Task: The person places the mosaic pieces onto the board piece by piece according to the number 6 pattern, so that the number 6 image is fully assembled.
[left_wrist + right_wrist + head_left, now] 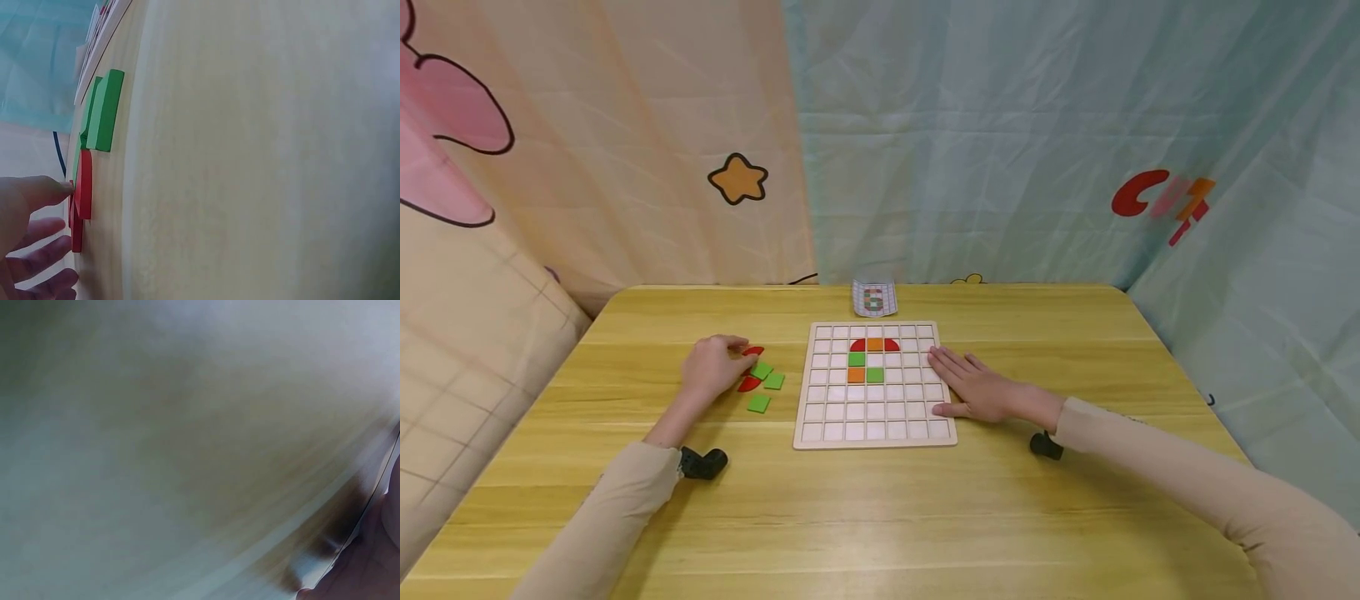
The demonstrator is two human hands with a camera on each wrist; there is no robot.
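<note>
A white gridded board (pixel 855 429) lies on the table, holding two red quarter-round tiles (pixel 891 345), two orange square tiles (pixel 856 375) and two green square tiles (pixel 875 375) in its upper half. Left of it is a small group of loose green tiles (pixel 773 381) and red rounded tiles (pixel 748 384). My left hand (pixel 715 367) reaches into this group, thumb and fingers spread at the red and green tiles; in the left wrist view the thumb (pixel 44 190) touches the group's edge. Flat, with straight fingers, my right hand (pixel 977 387) rests on the board's right edge.
Behind the board stands a small pattern card (pixel 874 298) showing a coloured figure on a grid. The wooden table (pixel 880 517) reaches back to a printed curtain (pixel 940 167). A dark wrist camera (pixel 703 463) sits below the left cuff, another (pixel 1046 446) below the right.
</note>
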